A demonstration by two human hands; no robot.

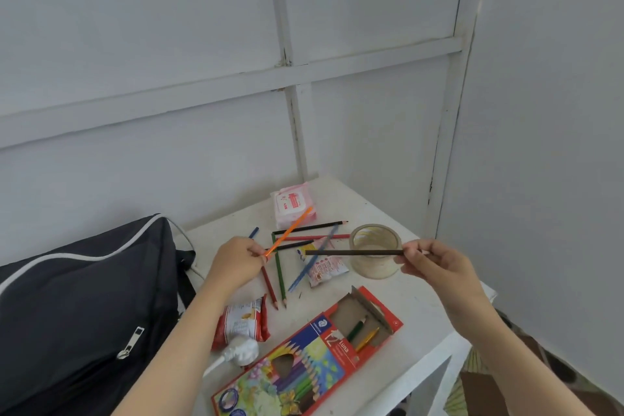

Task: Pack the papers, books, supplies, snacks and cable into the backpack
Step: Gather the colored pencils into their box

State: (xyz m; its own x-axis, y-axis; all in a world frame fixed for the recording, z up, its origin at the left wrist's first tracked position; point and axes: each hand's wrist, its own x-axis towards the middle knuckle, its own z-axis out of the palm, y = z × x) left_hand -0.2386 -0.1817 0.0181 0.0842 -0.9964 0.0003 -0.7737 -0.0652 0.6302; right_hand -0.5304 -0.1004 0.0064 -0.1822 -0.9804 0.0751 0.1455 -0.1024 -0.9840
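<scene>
We get soft, even daylight, hardly any shadows on the table (pixel 381 213); wall battens (pixel 216 84) bow with wide-angle distortion, detail slightly soft throughout.

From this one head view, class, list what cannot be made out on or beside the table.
- Backpack: cut off by the left and bottom edges; its zip is shut, so its contents are hidden.
- Pencil box: lower corner cut off by the bottom edge.
- Snack packet: partly behind the left forearm; print too small.
- Pink packet: label blurred.
</scene>
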